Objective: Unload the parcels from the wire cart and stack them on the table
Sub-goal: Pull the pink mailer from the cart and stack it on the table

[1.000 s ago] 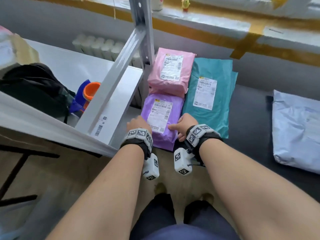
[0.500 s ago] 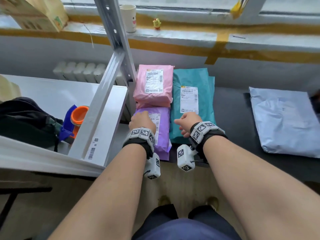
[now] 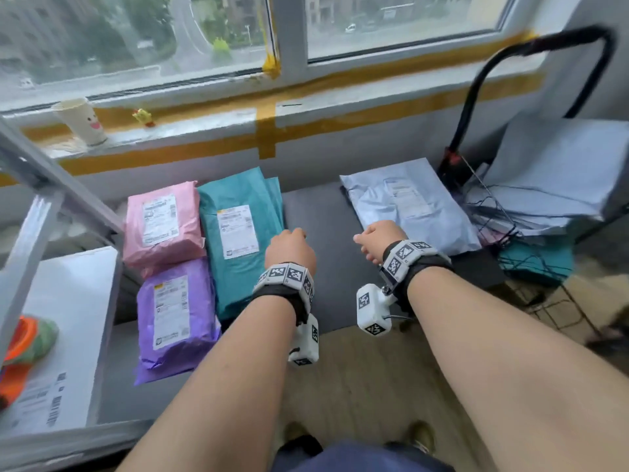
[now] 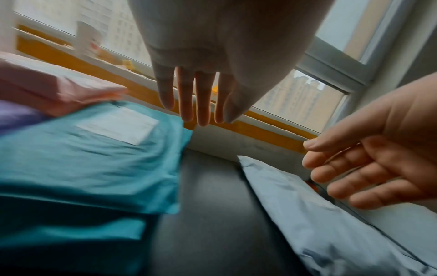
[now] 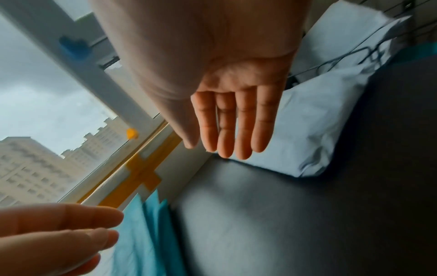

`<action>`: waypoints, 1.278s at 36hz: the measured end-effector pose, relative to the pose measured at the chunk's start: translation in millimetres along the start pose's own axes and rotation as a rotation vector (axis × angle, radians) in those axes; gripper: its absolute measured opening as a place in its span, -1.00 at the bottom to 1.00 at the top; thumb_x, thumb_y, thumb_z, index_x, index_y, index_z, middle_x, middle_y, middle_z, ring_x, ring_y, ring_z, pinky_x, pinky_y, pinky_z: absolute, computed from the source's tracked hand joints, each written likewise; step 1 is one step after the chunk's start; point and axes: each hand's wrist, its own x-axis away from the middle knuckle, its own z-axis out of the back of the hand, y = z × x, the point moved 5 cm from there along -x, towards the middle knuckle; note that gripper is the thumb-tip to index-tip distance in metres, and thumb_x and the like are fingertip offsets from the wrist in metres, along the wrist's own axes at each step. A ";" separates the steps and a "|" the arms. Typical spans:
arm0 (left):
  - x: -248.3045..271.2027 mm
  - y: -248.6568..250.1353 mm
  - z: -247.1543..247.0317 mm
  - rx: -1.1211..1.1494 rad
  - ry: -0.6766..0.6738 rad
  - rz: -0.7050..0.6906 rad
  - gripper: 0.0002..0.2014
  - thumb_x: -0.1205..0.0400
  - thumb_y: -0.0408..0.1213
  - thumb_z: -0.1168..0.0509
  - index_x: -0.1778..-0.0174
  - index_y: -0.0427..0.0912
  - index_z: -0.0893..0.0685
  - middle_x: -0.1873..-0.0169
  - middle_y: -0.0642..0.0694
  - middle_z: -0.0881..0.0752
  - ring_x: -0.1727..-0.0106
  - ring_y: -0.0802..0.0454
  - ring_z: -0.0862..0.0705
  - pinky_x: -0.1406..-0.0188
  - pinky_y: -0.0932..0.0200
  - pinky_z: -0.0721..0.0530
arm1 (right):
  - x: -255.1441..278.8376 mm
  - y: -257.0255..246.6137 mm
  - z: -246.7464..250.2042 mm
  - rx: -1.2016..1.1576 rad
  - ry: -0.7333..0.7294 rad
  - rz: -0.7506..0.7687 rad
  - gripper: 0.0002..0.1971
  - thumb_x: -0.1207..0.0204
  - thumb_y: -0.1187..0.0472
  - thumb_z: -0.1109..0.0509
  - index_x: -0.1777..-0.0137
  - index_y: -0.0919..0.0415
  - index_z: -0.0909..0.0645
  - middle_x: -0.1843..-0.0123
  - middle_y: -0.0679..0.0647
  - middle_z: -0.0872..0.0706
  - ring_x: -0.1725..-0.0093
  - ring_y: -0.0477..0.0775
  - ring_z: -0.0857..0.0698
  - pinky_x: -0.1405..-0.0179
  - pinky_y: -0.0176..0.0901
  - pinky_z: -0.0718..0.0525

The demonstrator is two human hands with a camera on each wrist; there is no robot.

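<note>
both hands empty and in the air above the dark surface [image 3: 316, 212]: left hand [image 3: 289, 248] just right of the teal parcel [image 3: 238, 233], right hand [image 3: 379, 240] over the near left corner of the pale grey parcel [image 3: 408, 206]. fingers [image 4: 189, 97] of the left straight and loose, gripping nothing; fingers [image 5: 236, 123] of the right likewise extended, together, gripping nothing.

already lying flat on the surface, labels up: pink parcel [image 3: 160, 219] at the back left, purple parcel [image 3: 173, 315] in front of it and touching, teal beside both, pale grey well apart to the right. long axes of teal and purple running front to back, away from the body; pale grey also roughly front to back but skewed, far end angled left.

still to unload, by the look of it: more pale grey parcels [image 3: 544, 178] piled in the wire cart [image 3: 490, 206] at far right, with something teal underneath.

probably light and soft, all of these: thin plastic mailers, creased, sagging at the corners, slick to the touch. likely to droop and slide if pinched at one edge, so best taken with a hand under each short end, or flat from below at the middle. nothing visibly fragile, though contents hidden.
</note>
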 end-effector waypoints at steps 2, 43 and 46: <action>4.6 43.0 -12.2 0.000 -0.030 -0.038 -0.63 -0.65 -0.32 -0.12 -0.38 -0.10 -0.56 -0.31 -0.20 -0.59 -0.36 -0.20 -0.51 -0.28 -0.02 -0.48 | -0.5 28.3 33.9 -0.006 0.026 -0.019 -0.76 -0.49 0.09 -0.39 0.37 0.07 -0.49 0.06 0.26 -0.77 0.14 0.18 -0.69 -0.05 0.08 -0.71; -34.6 558.4 -247.3 -0.069 -0.525 -0.377 -0.67 -0.65 -0.34 -0.16 -0.34 -0.18 -0.54 -0.25 -0.22 -0.61 -0.28 -0.19 -0.57 -0.12 0.03 -0.57 | -137.3 397.3 367.4 -0.050 0.193 -0.539 -0.73 -0.55 0.08 -0.36 -0.03 0.31 -0.69 0.03 0.23 -0.79 0.01 0.28 -0.77 -0.08 0.15 -0.75; -43.5 565.0 -261.0 -0.071 -0.551 -0.330 -0.65 -0.65 -0.35 -0.15 -0.37 -0.22 -0.51 -0.29 -0.23 -0.59 -0.29 -0.17 -0.58 -0.17 0.04 -0.57 | -153.5 411.4 366.6 -0.065 0.149 -0.549 -0.73 -0.53 0.07 -0.39 0.01 0.31 -0.69 0.05 0.25 -0.79 0.03 0.31 -0.78 -0.06 0.17 -0.76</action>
